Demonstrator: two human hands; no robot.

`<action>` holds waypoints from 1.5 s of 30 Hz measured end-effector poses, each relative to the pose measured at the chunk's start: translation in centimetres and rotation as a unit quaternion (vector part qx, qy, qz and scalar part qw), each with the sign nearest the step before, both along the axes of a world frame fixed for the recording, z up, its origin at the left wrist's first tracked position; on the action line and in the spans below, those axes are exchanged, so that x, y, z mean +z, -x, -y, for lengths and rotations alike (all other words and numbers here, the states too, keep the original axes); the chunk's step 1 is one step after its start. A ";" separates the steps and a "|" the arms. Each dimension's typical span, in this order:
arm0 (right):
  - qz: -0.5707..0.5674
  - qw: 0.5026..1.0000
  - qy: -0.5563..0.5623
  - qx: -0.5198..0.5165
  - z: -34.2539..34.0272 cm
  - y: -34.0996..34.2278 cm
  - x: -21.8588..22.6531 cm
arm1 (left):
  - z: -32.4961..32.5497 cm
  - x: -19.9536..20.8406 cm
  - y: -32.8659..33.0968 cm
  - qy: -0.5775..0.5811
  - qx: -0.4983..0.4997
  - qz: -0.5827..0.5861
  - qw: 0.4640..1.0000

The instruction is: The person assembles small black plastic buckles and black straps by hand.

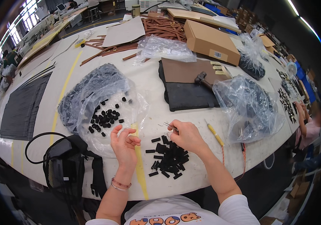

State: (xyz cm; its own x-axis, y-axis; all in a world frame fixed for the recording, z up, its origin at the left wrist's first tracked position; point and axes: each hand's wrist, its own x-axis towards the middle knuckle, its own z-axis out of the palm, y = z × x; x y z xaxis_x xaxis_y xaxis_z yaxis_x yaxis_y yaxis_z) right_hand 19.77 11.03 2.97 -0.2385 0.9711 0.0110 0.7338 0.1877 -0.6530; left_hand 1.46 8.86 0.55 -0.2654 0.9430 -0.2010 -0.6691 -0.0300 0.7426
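My right hand (186, 135) is closed around metal tweezers (169, 125), whose thin tips point left over the white table. Whether anything is between the tips is too small to tell. Below it lies a loose heap of short black strips (170, 155), some stacked, some scattered. My left hand (125, 144) hovers to the left of the heap, palm up, fingers loosely bent and apart, with nothing visible in it. Small black knob-like pieces (107, 118) are spilled just beyond it, on a transparent plastic bag (81, 101) full of dark pieces.
A hammer (204, 80) rests on a black padded slab (188, 93). Right of my right hand lie a yellow-handled pointed tool (215, 135) and another filled plastic bag (248, 108). A black mesh bag (63, 165), a cardboard box (211, 42) and brown strips (164, 28) also occupy the table.
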 end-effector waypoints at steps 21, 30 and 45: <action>0.053 0.995 -0.053 0.060 -0.1 2.1 -2.0 | 0.8 -0.7 -1.1 -0.013 -0.044 -0.173 0.984; 0.048 0.995 0.046 0.073 -0.8 2.0 -1.1 | 0.7 -0.5 -1.0 0.005 -0.081 -0.192 0.978; -0.370 0.925 0.069 0.049 2.0 2.4 -1.4 | 1.2 -1.7 -0.8 0.021 -0.337 0.178 0.924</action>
State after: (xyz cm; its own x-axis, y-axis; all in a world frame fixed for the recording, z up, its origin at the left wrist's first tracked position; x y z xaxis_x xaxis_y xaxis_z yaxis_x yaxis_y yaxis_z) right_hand 17.33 9.03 1.62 -0.3023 0.9496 0.0831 0.0605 0.1061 -0.9925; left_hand 2.24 7.68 -1.20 0.4687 0.8599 -0.2021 -0.7280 0.5056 0.4630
